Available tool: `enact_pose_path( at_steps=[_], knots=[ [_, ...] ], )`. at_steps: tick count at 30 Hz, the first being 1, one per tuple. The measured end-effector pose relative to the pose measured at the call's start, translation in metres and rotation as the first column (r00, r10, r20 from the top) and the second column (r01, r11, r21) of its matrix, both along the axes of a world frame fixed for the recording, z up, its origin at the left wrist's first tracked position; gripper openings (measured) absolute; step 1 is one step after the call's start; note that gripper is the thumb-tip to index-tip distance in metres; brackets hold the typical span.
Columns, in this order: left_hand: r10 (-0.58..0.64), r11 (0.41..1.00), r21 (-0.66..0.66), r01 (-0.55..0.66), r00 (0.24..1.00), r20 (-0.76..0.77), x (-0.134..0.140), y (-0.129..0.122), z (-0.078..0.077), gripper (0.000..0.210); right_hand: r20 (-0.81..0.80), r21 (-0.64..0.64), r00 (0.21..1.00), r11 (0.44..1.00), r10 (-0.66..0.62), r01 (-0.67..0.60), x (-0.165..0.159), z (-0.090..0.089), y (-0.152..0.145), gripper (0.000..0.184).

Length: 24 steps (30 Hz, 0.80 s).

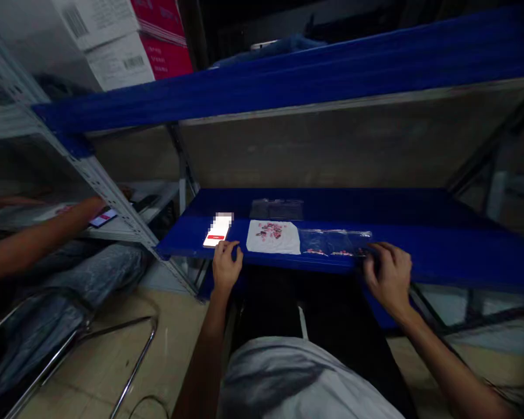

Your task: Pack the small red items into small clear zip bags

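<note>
My left hand (227,266) rests at the front edge of the blue shelf, its fingers bent and apart, just below a lit phone (219,230). Between my hands lies a white sheet (273,237) with a cluster of small pink and dark pieces on it. A clear plastic bag (334,240) lies flat to its right, with small pinkish pieces along its near edge. At that bag's right end is my right hand (390,273), fingers curled and thumb apart from them. Whether it touches the bag is unclear. A second clear plastic piece (276,208) lies behind the sheet.
The blue shelf (419,221) sits under a higher blue beam (288,75). White and pink boxes (126,46) stand at upper left. A metal upright (109,195) separates me from another person's arm (48,235), near a second phone (103,217). A metal chair frame (135,361) stands below.
</note>
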<state>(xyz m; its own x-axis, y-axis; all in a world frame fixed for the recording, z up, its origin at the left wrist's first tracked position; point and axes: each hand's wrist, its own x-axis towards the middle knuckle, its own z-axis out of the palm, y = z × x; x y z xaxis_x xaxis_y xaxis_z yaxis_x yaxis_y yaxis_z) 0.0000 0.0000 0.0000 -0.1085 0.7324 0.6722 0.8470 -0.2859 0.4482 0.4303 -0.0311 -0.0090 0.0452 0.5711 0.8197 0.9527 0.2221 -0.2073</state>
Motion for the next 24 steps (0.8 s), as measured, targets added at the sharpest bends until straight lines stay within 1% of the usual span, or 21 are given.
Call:
enact_pose_path(
  at_steps=[5,9,14,19,24],
  knots=[
    [-0.021,1.000,0.010,0.021,0.999,-0.032,0.004,-0.001,-0.003,0.020,-0.113,-0.056,0.992,0.997,-0.052,0.046,0.007,-0.004,0.006,0.039],
    [-0.032,0.999,-0.023,0.031,0.999,-0.020,0.007,-0.002,-0.001,0.020,-0.162,-0.129,0.984,0.990,-0.070,0.049,0.012,-0.008,0.009,0.047],
    [-0.038,0.997,-0.071,0.037,0.999,-0.018,0.010,-0.004,0.003,0.022,-0.169,-0.174,0.982,0.983,-0.083,0.053,0.015,-0.010,0.011,0.050],
    [-0.036,0.997,-0.074,0.034,0.999,-0.025,0.010,-0.005,0.006,0.023,-0.132,-0.213,0.985,0.973,-0.114,0.084,0.013,-0.008,0.011,0.050],
    [-0.050,0.996,-0.073,0.044,0.996,-0.081,0.011,-0.006,0.004,0.021,-0.104,-0.236,0.982,0.963,-0.157,0.129,0.010,-0.008,0.011,0.050]
  ],
)
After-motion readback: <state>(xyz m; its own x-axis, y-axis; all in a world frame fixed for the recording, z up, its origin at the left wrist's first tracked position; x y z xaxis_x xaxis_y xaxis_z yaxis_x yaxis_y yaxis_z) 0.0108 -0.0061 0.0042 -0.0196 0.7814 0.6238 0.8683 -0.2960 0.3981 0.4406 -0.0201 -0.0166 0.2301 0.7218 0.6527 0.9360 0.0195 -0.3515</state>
